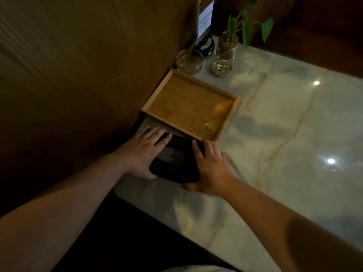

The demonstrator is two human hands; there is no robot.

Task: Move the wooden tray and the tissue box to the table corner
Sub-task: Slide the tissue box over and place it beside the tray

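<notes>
My left hand (144,152) and my right hand (211,165) clasp the black tissue box (174,160) from its two sides at the centre of the frame, fingers spread along its edges; the box sits on the marble table (284,134) near its lower left edge; just above it, touching or nearly so, lies the wooden tray (188,104), bare inside but for a small logo at its lower right corner, its left side against the brown wall (88,65); beyond the tray, in the upper middle of the frame, a glass ashtray (189,61), a glass bottle with a green plant (224,54) and a dark stand holding a white card (205,20) crowd the table corner.
</notes>
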